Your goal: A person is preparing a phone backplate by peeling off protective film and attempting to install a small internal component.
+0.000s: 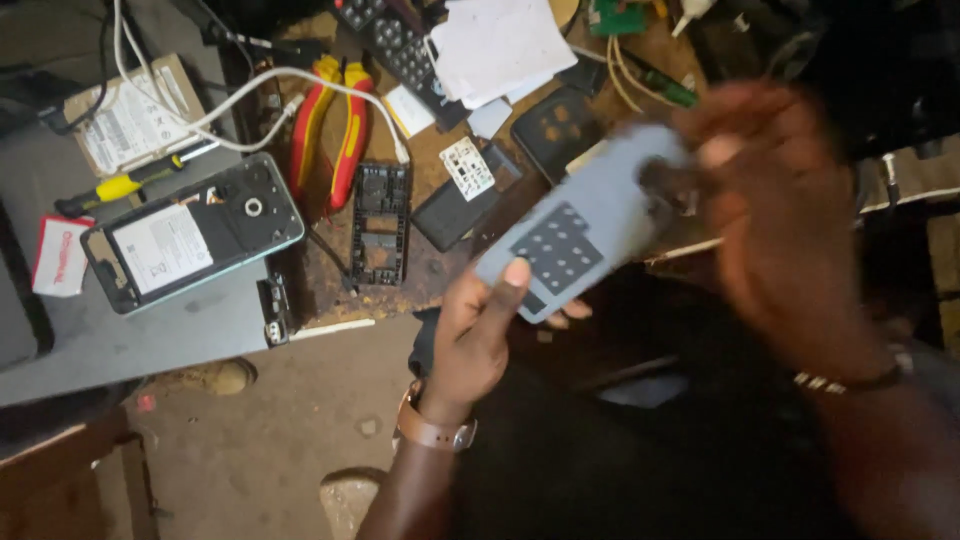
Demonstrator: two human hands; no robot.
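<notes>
A: What do the hands have at the centre of the frame?

B: A flat grey panel (590, 225) with a dark grid of small squares on it, lying slantwise from lower left to upper right. The left hand (478, 335) has its fingers curled under the lower end and its thumb pressed on top, just beside the grid, so it is closed on the panel.

A: And the other hand?

B: The right hand (770, 200) is at the upper right, over the panel's far end. It is blurred; the fingers seem bent around that end, touching it, but I cannot tell how firmly it grips.

A: What lies on the bench (330, 290)?

B: At the left, on a grey mat (120, 330), an opened phone (190, 232) with its back off, the battery showing. Just above it is a yellow-handled screwdriver (125, 185), and higher still a hard drive (135, 115) with a white cable (250, 85) crossing it.

A: Anything near the panel?

B: Red and yellow pliers (330, 130) stand at upper centre-left; below them a black phone frame (380, 222) lies upright in the picture. White paper sheets (500, 45) sit at the top centre.

A: On the wrists?

B: A brown strap (432, 430) on the left, a thin bracelet (850, 380) on the right.
</notes>
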